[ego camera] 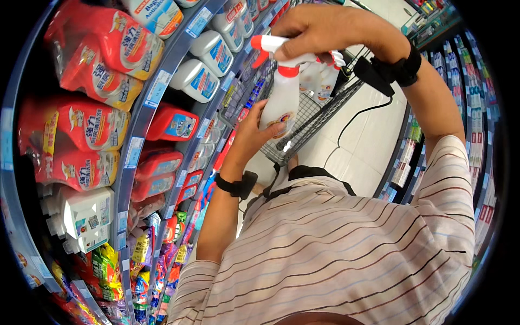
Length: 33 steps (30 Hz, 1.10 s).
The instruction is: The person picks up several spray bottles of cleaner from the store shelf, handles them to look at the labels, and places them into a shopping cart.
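Note:
A white spray bottle [280, 101] with a red collar and a red-and-white trigger head is held upright over a wire shopping cart [302, 134]. My left hand [258, 128] wraps round its lower body, the thumb across the printed front. At the top, my right hand [313, 34] grips the spray head, thumb on its side and fingers partly hidden behind. Beyond the held bottle, several similar white spray bottles [325, 81] with red-and-white heads stand in the cart, partly covered by the right hand. Both wrists wear black straps with small devices.
Shelves at the left hold red cleaner bottles [97, 126], white bottles [207, 53], clear-capped white jugs [87, 219] and bagged goods [107, 268]. Another shelf [402, 162] of boxed goods runs along the right. A black cable [353, 118] hangs over the tiled floor [361, 154] from the right wrist device.

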Each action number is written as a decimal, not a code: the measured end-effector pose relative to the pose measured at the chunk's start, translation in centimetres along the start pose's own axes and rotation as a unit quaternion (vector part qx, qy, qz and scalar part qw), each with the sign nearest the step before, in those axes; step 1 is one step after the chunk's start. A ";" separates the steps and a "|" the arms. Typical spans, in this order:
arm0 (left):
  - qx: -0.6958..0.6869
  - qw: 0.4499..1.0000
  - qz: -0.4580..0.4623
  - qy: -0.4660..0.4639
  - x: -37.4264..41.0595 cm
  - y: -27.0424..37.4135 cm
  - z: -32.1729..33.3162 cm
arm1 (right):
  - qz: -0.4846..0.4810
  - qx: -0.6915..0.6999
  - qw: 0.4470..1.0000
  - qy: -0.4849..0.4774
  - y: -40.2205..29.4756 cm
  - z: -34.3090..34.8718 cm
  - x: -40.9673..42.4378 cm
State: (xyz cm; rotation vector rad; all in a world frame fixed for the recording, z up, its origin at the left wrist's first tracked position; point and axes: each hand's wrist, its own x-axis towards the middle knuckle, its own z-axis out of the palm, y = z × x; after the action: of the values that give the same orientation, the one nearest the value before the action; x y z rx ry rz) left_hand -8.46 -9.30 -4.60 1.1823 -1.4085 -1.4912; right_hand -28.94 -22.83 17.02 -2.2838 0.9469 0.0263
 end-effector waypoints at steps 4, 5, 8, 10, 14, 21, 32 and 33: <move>-0.027 0.999 0.017 0.016 -3.0 1.2 -0.1 | 0.022 0.033 0.997 0.068 -2.2 0.5 -0.6; -0.041 0.999 -0.001 0.012 -4.0 1.6 -0.3 | 0.036 0.042 0.996 0.071 -2.6 0.8 -0.3; -0.048 0.998 -0.038 0.014 -6.6 2.2 -1.2 | 0.019 0.075 0.993 0.094 -2.5 2.6 0.6; -0.085 0.996 -0.021 0.034 -8.5 2.5 -1.8 | 0.020 0.101 0.990 0.097 -3.6 3.5 0.2; -0.105 0.993 -0.006 0.057 -11.2 1.5 -3.6 | -0.003 0.132 0.986 0.099 -6.0 4.2 -0.1; -0.091 0.993 0.010 0.072 -15.3 3.7 -5.2 | -0.028 0.137 0.987 0.080 -9.0 5.2 0.6; -0.178 0.982 0.009 0.066 -18.7 3.6 -7.3 | -0.072 0.127 0.987 0.062 -12.6 6.2 2.7; -0.164 0.984 0.009 0.075 -18.7 3.7 -7.4 | -0.072 0.138 0.986 0.054 -12.9 6.1 2.8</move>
State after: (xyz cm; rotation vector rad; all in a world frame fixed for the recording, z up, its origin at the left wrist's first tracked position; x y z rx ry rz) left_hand 3.75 5.92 1.62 1.0465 -1.0235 -1.5184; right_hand -17.31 -14.30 18.76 -2.1052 0.7833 -0.2768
